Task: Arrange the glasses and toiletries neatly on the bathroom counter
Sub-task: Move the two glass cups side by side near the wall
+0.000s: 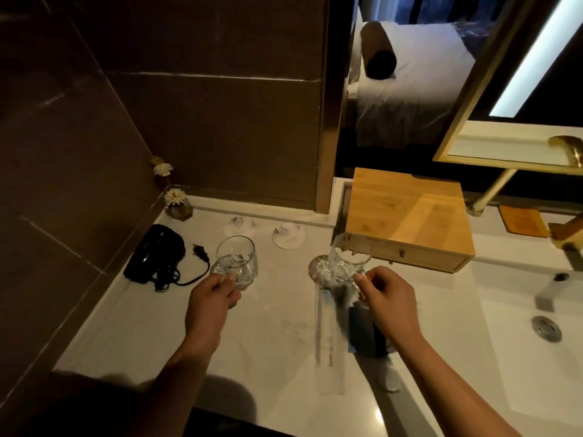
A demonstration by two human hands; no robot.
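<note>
Each of my hands holds a clear cut-glass tumbler above the white counter [151,326]. My left hand [210,299] grips the base of the left glass [237,257], which is tilted. My right hand [389,302] pinches the lower edge of the right glass [346,261], just above a round coaster [317,266]. Two more round coasters lie further back, one [288,234] in the middle and a fainter coaster [239,225] to its left. A long wrapped toiletry packet [326,335] and a dark packet [366,332] lie below my right hand.
A black hair dryer [156,253] with cord and plug lies at the left by the dark tiled wall. A small flower vase [178,205] stands in the corner. A wooden drawer box [407,216] sits at the back. The sink [536,357] and tap [549,291] are at the right.
</note>
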